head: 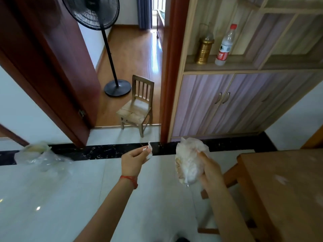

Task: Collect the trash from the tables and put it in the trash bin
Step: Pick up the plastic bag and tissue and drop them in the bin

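My left hand [133,160] pinches a small crumpled white scrap of tissue [149,151] between fingers and thumb, held out over the tiled floor. My right hand [210,169] grips a large crumpled bundle of clear plastic bag and white paper [187,162], held upright in front of me. On the floor at the left, against the wall, sits a small bin lined with a clear plastic bag [35,151]; both hands are well to its right and apart from it.
A wooden table [286,189] fills the lower right. A small wooden chair [137,107] and a standing fan [111,58] stand in the open doorway ahead. A cabinet [236,103] on the right holds a plastic bottle [225,44] and a gold jar [204,49].
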